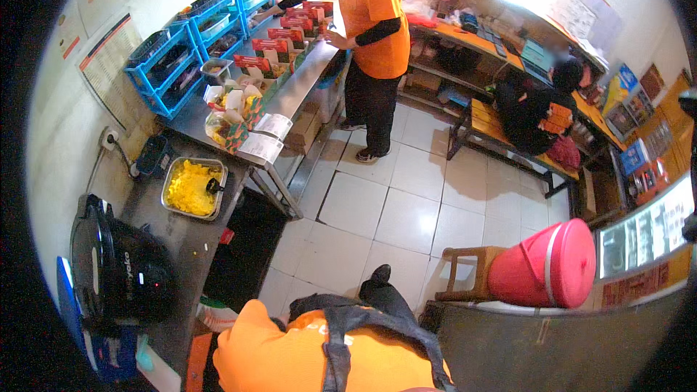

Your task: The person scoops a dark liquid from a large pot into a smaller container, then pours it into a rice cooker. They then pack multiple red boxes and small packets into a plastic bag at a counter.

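Neither my left hand nor my right hand is in view; my orange shirt and dark apron straps fill the bottom. To the left, a steel tray of yellow rice with a black utensil in it rests on a dark counter. A black rice cooker stands nearer on the same counter, a small light lit on it. Beyond, a steel table bears a row of open food boxes, some holding yellow food, and printed slips at its near corner. A small steel container sits behind the boxes.
Blue plastic racks line the left wall. A co-worker in an orange shirt stands at the table, one arm reaching over it. Another person sits on a wooden bench near a laptop. A red lidded bucket and brown stool stand right.
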A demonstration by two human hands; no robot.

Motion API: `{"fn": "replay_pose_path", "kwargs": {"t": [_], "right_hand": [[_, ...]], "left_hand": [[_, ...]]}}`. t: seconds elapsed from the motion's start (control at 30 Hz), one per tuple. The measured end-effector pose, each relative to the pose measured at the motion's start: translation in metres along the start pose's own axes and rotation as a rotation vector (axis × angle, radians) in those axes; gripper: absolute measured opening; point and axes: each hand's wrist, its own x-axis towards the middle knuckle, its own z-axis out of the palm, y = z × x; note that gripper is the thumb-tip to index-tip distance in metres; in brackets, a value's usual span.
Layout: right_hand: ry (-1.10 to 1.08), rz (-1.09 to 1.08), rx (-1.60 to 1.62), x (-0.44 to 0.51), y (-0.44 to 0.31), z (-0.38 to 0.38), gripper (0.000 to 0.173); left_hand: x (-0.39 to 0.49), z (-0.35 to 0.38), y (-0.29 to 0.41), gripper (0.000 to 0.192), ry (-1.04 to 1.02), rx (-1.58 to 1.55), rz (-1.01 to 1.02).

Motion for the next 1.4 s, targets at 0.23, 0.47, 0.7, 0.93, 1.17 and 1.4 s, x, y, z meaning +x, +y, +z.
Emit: {"fn": "replay_pose_path", "kwargs": {"t": [0.23,0.47,0.7,0.93,1.17,1.4], "right_hand": [[-0.185,0.038,-0.129,0.09,-0.136,-0.028,0.034],[-0.306,-0.01,0.029,0.206,-0.319,-0.024,0.036],[-0.408,-0.21,-0.194,0.264,-0.544,0.082,0.044],[-0.503,-0.379,-0.503,0.315,-0.724,0.173,0.036],[-0.515,-0.598,-0.274,0.353,-0.908,0.274,0.035],[-0.789,-0.78,-0.345,0.353,-1.061,0.355,0.036]], "left_hand": [[-0.004,0.071,0.101,0.042,-0.05,-0.13,-0.082],[0.028,0.093,0.172,0.037,-0.011,-0.258,-0.154],[0.166,0.0,0.33,0.033,0.077,-0.51,-0.095],[0.216,-0.089,0.434,0.031,0.425,-0.067,-0.274],[0.256,-0.081,0.434,0.035,0.354,0.228,-0.021],[0.292,-0.023,0.512,0.033,0.082,-0.343,-0.076]]}}
